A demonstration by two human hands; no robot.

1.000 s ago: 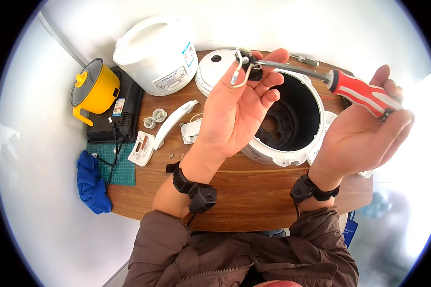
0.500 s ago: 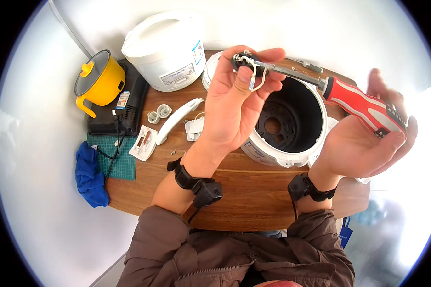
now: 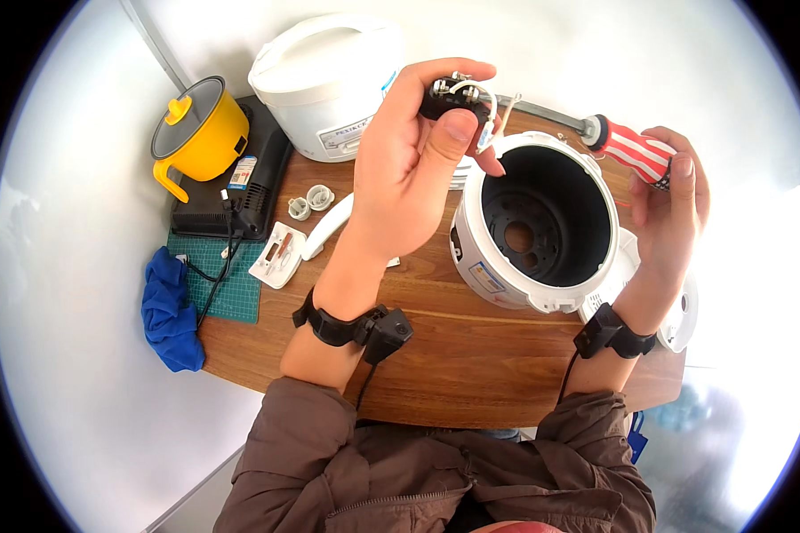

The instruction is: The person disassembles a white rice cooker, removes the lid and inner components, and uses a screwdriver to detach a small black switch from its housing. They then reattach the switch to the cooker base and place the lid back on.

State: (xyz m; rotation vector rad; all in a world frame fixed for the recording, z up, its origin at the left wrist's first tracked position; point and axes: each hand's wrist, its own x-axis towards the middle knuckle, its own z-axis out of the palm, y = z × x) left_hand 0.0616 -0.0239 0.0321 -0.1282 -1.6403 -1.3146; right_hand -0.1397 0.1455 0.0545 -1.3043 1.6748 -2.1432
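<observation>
My left hand [image 3: 398, 182] is raised over the table, gripping a small black component [image 3: 440, 104] with metal screw terminals and short white wires [image 3: 490, 124]; its thumb presses against the front. My right hand [image 3: 669, 218] holds the end of a red-and-white striped screwdriver [image 3: 636, 151] with its fingertips. The long shaft points left to the black component, where the tip is hidden behind wires and fingers. Below both hands stands an open white cooker body [image 3: 484, 280] with a dark inner shell.
A closed white cooker [image 3: 311, 80] stands behind. Left are a yellow pot [image 3: 200, 147] on a black appliance [image 3: 253, 200], a green mat [image 3: 236, 302], blue cloth [image 3: 169, 311], white handle [image 3: 329, 222], small caps [image 3: 318, 197] and plastic panel [image 3: 276, 256]. Black devices are strapped to both wrists.
My right hand has moved up and shifted its fingers to the handle's end, raising and turning the screwdriver. My left hand has moved slightly up and left, tilting the component.
</observation>
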